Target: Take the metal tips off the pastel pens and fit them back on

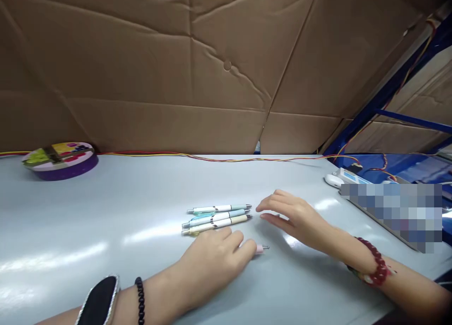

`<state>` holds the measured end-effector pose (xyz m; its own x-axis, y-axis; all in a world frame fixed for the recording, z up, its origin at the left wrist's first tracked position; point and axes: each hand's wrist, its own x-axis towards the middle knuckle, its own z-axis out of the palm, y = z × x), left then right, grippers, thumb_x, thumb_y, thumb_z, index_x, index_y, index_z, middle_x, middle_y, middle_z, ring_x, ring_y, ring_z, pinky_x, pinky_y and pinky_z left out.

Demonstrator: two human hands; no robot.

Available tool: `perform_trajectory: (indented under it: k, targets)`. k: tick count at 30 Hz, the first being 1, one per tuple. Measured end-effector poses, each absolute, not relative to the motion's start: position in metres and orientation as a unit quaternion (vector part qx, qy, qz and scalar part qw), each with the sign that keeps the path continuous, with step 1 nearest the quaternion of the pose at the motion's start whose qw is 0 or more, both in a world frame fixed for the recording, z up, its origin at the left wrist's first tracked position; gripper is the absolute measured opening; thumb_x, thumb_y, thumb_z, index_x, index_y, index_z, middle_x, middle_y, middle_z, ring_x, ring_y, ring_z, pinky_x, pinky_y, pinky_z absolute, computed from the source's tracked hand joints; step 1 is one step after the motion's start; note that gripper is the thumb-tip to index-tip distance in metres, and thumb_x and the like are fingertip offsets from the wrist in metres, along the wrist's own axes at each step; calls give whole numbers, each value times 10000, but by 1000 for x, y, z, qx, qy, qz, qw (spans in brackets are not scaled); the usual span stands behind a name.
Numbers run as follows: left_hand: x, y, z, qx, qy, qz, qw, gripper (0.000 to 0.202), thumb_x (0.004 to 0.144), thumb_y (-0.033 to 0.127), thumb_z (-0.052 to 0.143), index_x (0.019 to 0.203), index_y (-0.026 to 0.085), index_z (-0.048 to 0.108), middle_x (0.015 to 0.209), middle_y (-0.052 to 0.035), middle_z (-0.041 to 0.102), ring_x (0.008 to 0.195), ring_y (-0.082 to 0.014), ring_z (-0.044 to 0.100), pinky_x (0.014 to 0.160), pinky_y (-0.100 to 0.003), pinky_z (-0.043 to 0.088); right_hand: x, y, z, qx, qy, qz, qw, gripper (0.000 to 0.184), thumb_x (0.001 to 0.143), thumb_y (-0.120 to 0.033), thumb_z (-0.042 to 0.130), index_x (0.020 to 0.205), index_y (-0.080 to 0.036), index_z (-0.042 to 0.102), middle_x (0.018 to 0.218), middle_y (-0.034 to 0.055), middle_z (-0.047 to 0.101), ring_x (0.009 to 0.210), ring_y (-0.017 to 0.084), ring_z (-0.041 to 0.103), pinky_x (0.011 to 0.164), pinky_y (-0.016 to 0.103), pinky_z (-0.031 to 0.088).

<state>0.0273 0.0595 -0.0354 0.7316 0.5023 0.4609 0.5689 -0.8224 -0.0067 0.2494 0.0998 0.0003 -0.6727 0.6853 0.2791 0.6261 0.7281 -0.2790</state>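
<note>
Three click pens lie side by side on the pale tabletop, tips to the right: a green-and-white pen (215, 209) at the back, a blue-and-white pen (219, 217) in the middle, and a cream-and-white pen (226, 222) in front. My left hand (221, 259) is closed around a pink pen (260, 249) just in front of them. Only its pink end with a metal tip shows past my fingers; the rest is hidden. To the right of the pen tips, my right hand (293, 217) hovers with its fingers apart, holding nothing.
A round purple tin (67, 170) with a fruit-patterned lid stands at the back left. Red and yellow wires (226, 160) run along the back edge below a cardboard wall (141, 80). At the right are a white mouse-like object (334, 181), a power strip (353, 177) and a blurred-out flat object (391, 217).
</note>
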Motion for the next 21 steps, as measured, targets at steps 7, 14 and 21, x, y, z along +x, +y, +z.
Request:
perform_trajectory:
  k: [7, 14, 21]
  targets:
    - [20, 72, -37, -920, -325, -196, 95, 264, 941, 304, 406, 722, 177, 480, 680, -13, 522, 624, -178, 489, 565, -287, 323, 227, 113, -21, -356, -930, 15, 90, 173, 923, -269, 452, 853, -188, 588, 723, 47, 594, 682, 177, 500, 561, 264, 377]
    - [19, 73, -34, -916, -311, -236, 88, 118, 912, 190, 439, 825, 183, 519, 771, -26, 539, 713, -183, 496, 630, -304, 358, 248, 113, 2, -450, -861, 161, 173, 261, 953, -331, 343, 758, -207, 465, 672, -5, 506, 588, 131, 445, 552, 250, 372]
    - [25, 38, -3, -932, -205, -299, 21, 130, 870, 166, 475, 945, 249, 542, 942, -15, 638, 877, -154, 554, 920, -333, 362, 268, 107, 13, -510, -731, 336, 305, 518, 935, -510, 297, 513, -211, 302, 474, -30, 270, 436, 106, 254, 427, 264, 248]
